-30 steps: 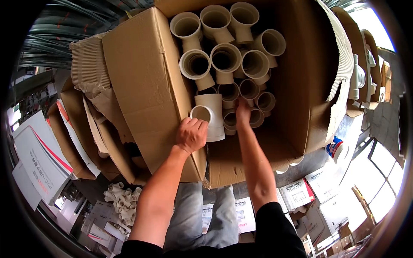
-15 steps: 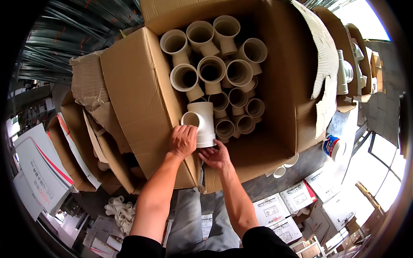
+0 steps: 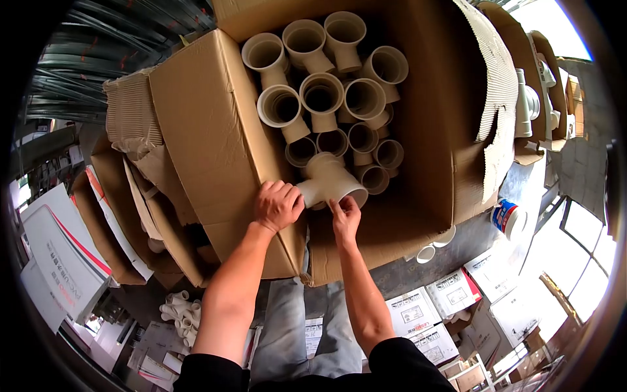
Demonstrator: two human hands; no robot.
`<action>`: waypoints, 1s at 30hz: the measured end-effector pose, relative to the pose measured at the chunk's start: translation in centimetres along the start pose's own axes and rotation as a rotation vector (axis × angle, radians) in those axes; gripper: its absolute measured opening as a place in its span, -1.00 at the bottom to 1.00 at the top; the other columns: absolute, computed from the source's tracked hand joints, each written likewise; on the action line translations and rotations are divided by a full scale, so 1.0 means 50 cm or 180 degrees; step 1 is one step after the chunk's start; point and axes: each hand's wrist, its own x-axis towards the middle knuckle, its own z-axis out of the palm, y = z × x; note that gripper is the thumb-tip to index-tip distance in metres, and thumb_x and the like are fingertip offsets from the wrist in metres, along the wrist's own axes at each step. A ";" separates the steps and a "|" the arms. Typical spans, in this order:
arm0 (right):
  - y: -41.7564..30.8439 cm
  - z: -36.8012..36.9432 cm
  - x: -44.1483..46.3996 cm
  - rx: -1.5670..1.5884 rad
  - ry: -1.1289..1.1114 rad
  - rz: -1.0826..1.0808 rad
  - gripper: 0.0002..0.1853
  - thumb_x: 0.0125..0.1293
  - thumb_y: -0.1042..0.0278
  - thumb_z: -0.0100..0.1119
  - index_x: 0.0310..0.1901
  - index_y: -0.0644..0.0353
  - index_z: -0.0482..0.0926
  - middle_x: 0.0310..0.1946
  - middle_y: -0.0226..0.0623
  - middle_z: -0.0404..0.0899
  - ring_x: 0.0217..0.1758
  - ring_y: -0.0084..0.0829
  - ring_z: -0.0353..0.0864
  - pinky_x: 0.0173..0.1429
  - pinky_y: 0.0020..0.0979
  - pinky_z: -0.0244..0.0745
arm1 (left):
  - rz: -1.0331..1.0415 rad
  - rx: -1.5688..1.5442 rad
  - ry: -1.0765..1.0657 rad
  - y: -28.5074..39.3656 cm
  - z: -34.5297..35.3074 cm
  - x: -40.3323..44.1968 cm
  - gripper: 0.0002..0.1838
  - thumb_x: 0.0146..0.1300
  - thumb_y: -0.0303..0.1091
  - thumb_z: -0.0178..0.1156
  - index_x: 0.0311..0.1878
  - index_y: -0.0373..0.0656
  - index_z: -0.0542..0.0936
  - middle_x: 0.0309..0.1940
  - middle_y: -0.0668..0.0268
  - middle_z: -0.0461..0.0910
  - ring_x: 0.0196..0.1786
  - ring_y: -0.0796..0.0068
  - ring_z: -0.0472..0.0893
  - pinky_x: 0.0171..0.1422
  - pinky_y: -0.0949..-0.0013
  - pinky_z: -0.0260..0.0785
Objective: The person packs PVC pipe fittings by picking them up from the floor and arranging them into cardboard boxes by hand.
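A white plastic pipe tee (image 3: pixel 326 178) lies tilted over the near part of a large open cardboard box (image 3: pixel 401 225). My left hand (image 3: pixel 277 205) is closed around the tee's narrower side branch, close to the box's left wall. With thumb and fingers, my right hand (image 3: pixel 346 221) pinches the rim of the tee's wide opening, which faces right and toward me. Behind it in the box, several similar pipe tees (image 3: pixel 321 98) stand in rows with their openings up. Lower tees show below them, partly hidden by the held one.
Open cardboard flaps (image 3: pixel 196 130) stick out at the left. More boxes stand on both sides. A blue-and-white bucket (image 3: pixel 507 219) is at the right, near loose fittings (image 3: pixel 426 254) on the floor. White printed cartons (image 3: pixel 413 315) and a pile of fittings (image 3: pixel 181 315) lie below.
The tee has turned from upright to slanted, its branch now toward my left hand and a wide opening toward the right. My right hand has moved from open beneath it to gripping its rim.
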 end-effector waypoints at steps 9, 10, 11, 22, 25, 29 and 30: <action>-0.038 0.050 0.074 -0.3508 -0.0461 -0.2298 -0.83 0.16 0.43 0.24 -0.20 0.05 0.69 -0.33 -0.27 0.62 -0.17 -0.12 0.63 -0.11 -0.16 0.59 | -0.0059 -0.0066 -0.0010 0.003 -0.007 0.000 -0.82 0.06 -0.26 0.34 -0.46 -0.03 0.52 -0.50 0.38 0.52 -0.35 0.33 0.53 -0.15 0.25 0.30; -0.020 0.051 0.082 -0.3508 -0.0459 -0.2305 -0.83 0.16 0.43 0.24 -0.20 0.05 0.69 -0.33 -0.27 0.62 -0.17 -0.12 0.63 -0.11 -0.16 0.59 | -0.0064 -0.0047 -0.0048 0.002 -0.007 0.001 -0.82 0.06 -0.25 0.34 -0.47 -0.03 0.52 -0.51 0.38 0.52 -0.35 0.33 0.53 -0.15 0.24 0.30; -0.003 0.050 0.087 -0.3555 -0.0656 -0.2281 -0.81 0.15 0.42 0.27 -0.17 0.04 0.70 -0.29 -0.28 0.64 -0.13 -0.13 0.63 -0.08 -0.17 0.59 | -0.0062 -0.0043 -0.0077 0.002 -0.008 0.002 -0.82 0.07 -0.24 0.34 -0.46 -0.03 0.52 -0.51 0.37 0.51 -0.35 0.32 0.53 -0.15 0.24 0.30; -0.192 -0.007 0.311 -0.0987 0.0919 -0.0805 -0.66 0.43 0.17 0.18 -0.07 0.37 0.56 -0.18 0.08 0.68 -0.15 -0.11 0.65 0.00 -0.18 0.51 | -0.0069 -0.0041 -0.0164 0.001 -0.004 0.001 -0.81 0.06 -0.22 0.33 -0.46 -0.01 0.51 -0.49 0.37 0.49 -0.31 0.34 0.52 -0.11 0.25 0.30; -0.188 -0.048 0.540 -0.1258 0.1068 -0.1876 -0.47 0.43 0.09 0.19 0.27 0.31 0.48 -0.04 -0.05 0.67 -0.17 -0.19 0.64 -0.01 -0.24 0.54 | -0.0056 -0.0028 -0.0244 -0.002 -0.006 0.002 -0.81 0.07 -0.23 0.33 -0.45 -0.01 0.50 -0.48 0.37 0.50 -0.30 0.33 0.53 -0.11 0.25 0.30; -0.327 -0.013 0.596 -0.0663 0.0687 -0.0607 -0.41 0.41 0.12 0.21 0.36 0.29 0.42 -0.05 -0.13 0.70 -0.19 -0.33 0.70 -0.15 -0.30 0.57 | -0.0106 -0.0026 -0.0365 0.004 -0.015 0.006 -0.82 0.08 -0.23 0.32 -0.45 -0.01 0.51 -0.47 0.37 0.51 -0.29 0.32 0.53 -0.13 0.25 0.30; -0.301 -0.018 0.646 -0.0583 0.0525 -0.0437 -0.43 0.40 0.13 0.22 0.33 0.28 0.45 -0.09 -0.17 0.72 -0.21 -0.38 0.71 -0.22 -0.33 0.57 | -0.0113 -0.0025 -0.0395 0.003 -0.015 0.007 -0.82 0.08 -0.23 0.31 -0.45 -0.01 0.51 -0.47 0.37 0.51 -0.29 0.32 0.53 -0.14 0.24 0.30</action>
